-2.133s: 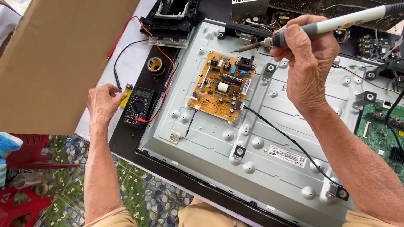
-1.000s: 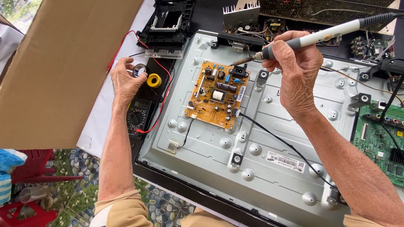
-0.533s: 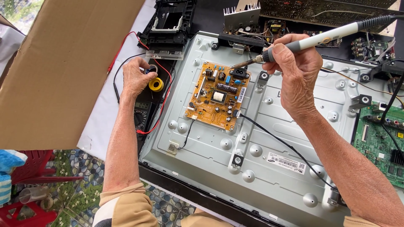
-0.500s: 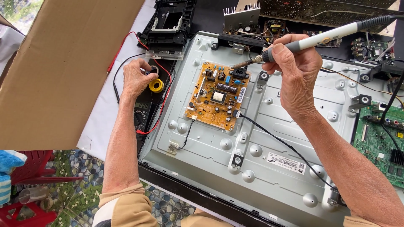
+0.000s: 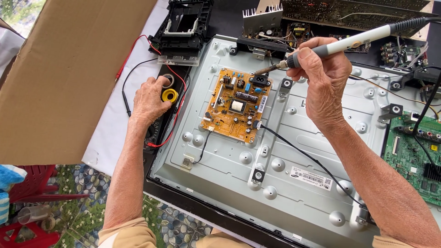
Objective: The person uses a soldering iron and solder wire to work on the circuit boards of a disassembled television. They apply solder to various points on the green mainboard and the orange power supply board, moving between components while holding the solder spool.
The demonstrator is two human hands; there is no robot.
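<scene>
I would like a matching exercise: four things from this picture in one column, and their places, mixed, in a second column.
Things:
1. soldering iron
2. yellow roll
3. orange board
4. green board

Places:
A. at the right edge
B. in the right hand
C. beside the left hand
D. on the grey metal panel, under the iron's tip

Pairs: 1-B, 2-C, 3-D, 4-A

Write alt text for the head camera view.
The right hand holds a soldering iron over a yellow circuit board on a television's metal back panel, while the left hand rests beside a yellow tape roll.
</scene>
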